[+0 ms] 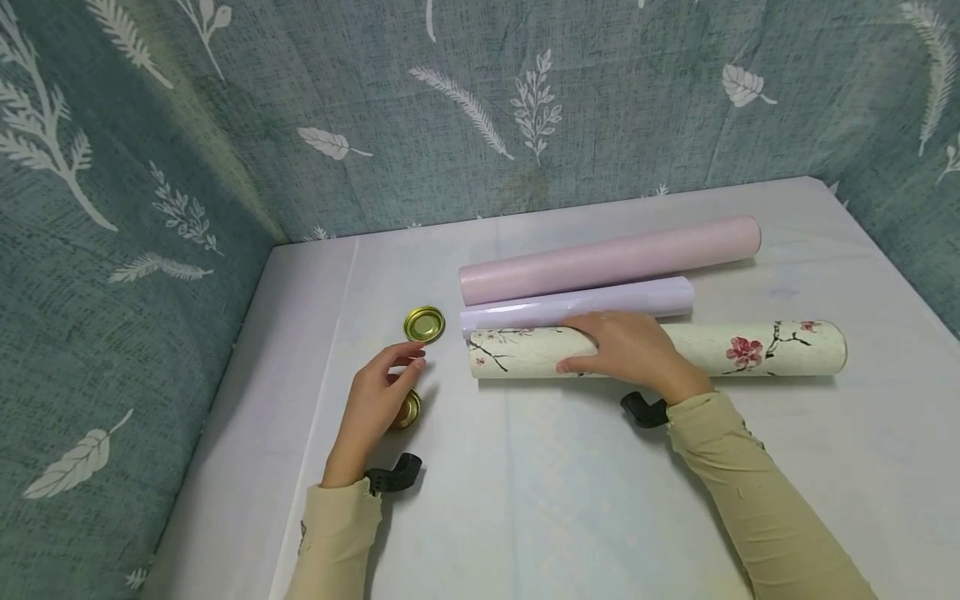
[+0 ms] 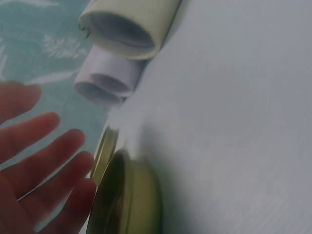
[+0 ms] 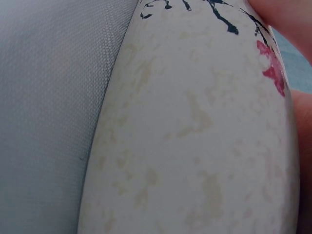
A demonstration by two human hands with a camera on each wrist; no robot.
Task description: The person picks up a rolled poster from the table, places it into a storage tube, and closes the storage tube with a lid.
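In the head view, the flowered tube [image 1: 720, 350] lies on its side upon the desk [image 1: 480, 500], and the right hand [image 1: 633, 350] is around its barrel, thumb at the near side and fingers over the far side. So this grip is grasping the tube. Just beyond the flowered tube lies the lavender tube [image 1: 517, 317], and beyond this one the pink tube [image 1: 611, 260]. To the left of the flowered tube's left end are two gold caps: the far cap [image 1: 424, 324], and the near cap [image 1: 407, 410], which is nearer to the person. The left hand [image 1: 380, 396] is over the near cap and hides part of it, with fingertips just beside the far cap.

In the left wrist view, the fingers of the left hand are extended and apart, so this grip is released and holds nothing. The left end of the flowered tube shows a hollow inside. The caps look like thin metal: probably light, a little slippery, easy to dent, and best taken by the rim.

In the right wrist view, the smooth, printed surface of the flowered tube fills the middle, with parts of the right hand along its far side. The tube is probably stiff, rather light, and ready to roll; a hold around the barrel, not squeezing its hollow end, seems good.
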